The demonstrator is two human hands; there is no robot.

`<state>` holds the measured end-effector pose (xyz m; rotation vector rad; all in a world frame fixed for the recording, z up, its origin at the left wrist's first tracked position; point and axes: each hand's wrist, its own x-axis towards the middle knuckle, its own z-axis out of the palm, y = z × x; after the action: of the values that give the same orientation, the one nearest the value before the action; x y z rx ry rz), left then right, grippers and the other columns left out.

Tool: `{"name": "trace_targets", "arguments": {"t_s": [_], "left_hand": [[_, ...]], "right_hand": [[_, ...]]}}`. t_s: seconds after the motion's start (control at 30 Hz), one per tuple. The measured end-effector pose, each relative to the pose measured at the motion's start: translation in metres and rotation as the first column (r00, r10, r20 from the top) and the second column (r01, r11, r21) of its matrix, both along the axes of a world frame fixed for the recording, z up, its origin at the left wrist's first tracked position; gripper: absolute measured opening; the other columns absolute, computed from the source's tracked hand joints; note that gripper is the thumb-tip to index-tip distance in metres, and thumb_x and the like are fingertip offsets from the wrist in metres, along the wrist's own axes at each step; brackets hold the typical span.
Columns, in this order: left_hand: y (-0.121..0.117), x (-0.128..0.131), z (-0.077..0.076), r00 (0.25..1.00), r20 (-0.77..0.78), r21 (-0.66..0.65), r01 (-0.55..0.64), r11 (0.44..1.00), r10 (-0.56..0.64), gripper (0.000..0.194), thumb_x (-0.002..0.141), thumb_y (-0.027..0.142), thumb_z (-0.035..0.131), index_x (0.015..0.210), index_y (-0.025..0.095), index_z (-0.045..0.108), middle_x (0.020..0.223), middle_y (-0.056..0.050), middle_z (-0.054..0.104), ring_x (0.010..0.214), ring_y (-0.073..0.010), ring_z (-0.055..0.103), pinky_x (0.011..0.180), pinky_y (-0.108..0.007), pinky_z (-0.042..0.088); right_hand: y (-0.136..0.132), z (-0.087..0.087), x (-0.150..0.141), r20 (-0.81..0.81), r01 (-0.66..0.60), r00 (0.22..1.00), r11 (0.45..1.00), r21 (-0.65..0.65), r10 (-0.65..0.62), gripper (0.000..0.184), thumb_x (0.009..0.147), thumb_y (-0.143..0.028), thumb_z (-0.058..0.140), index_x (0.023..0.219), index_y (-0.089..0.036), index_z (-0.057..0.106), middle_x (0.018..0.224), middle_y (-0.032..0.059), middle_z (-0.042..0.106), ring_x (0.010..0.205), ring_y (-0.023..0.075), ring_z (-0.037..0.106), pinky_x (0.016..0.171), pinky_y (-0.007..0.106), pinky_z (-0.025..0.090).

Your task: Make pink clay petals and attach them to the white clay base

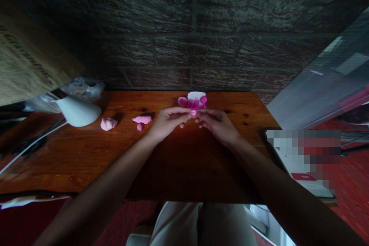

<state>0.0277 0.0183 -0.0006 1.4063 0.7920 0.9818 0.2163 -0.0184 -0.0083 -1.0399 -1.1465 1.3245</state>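
Observation:
My left hand [170,122] and my right hand [218,123] meet above the wooden table. Between their fingertips they pinch a small pink piece of modelling clay [193,113]. Just behind the fingers sits a cluster of magenta and pink clay shapes [192,103], partly hidden by my hands. A white piece [196,95] stands behind that cluster. Left of my left hand lie a long pink clay lump [142,119] and a small pink clay ball [140,127]. Farther left rests a larger rough pink clay lump [108,123].
A white lamp head [79,111] with a cable lies on the table's [95,157] left side, near crumpled clear plastic [86,86]. A cardboard box [31,54] hangs over the upper left. A dark brick wall [178,52] closes the back; a grey panel [323,73] stands right.

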Motion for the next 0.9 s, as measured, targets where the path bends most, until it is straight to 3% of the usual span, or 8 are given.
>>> {"name": "trace_targets", "arguments": {"t_s": [0.23,0.53,0.7,0.9], "left_hand": [[-0.0002,-0.0011,0.0007,1.000,0.022,0.002,-0.011,1.000,0.011,0.027,0.071,0.033,0.088,0.095,0.021,0.084,0.095,-0.007,0.081,0.074,-0.0140,0.067,0.063,-0.025,0.053],[0.0029,-0.0011,-0.0017,0.999,0.050,-0.055,-0.002,0.998,0.004,0.029,0.069,0.035,0.089,0.093,0.019,0.083,0.088,-0.005,0.078,0.068,-0.0114,0.062,0.061,-0.023,0.051],[0.0046,-0.0021,-0.0037,0.997,0.069,-0.109,0.040,0.993,-0.032,0.029,0.067,0.033,0.090,0.092,0.020,0.083,0.087,-0.004,0.078,0.071,-0.0106,0.062,0.062,-0.022,0.050],[0.0051,-0.0017,-0.0045,0.998,0.057,-0.134,0.043,0.990,-0.035,0.030,0.064,0.034,0.091,0.090,0.020,0.083,0.086,-0.004,0.077,0.071,-0.0107,0.062,0.063,-0.022,0.049]], "right_hand": [[-0.0016,0.0032,0.0003,-0.025,-0.016,1.000,1.000,0.025,0.017,0.031,0.071,-0.046,0.086,0.093,-0.024,0.083,0.088,0.0037,0.077,0.078,0.0147,0.065,0.068,0.028,0.049],[-0.0037,0.0053,0.0029,0.096,-0.062,0.994,0.982,0.178,0.046,0.026,0.079,-0.041,0.083,0.099,-0.026,0.082,0.107,0.0035,0.080,0.087,0.0166,0.069,0.073,0.029,0.052],[0.0001,0.0001,0.0030,0.105,-0.057,0.994,0.969,0.241,0.032,0.027,0.077,-0.041,0.085,0.098,-0.024,0.081,0.101,0.0038,0.080,0.084,0.0159,0.069,0.071,0.029,0.055],[-0.0009,0.0014,0.0021,0.120,-0.033,0.993,0.974,0.226,0.005,0.027,0.078,-0.042,0.085,0.096,-0.023,0.080,0.091,0.0013,0.078,0.071,0.0120,0.065,0.064,0.026,0.054]]}}
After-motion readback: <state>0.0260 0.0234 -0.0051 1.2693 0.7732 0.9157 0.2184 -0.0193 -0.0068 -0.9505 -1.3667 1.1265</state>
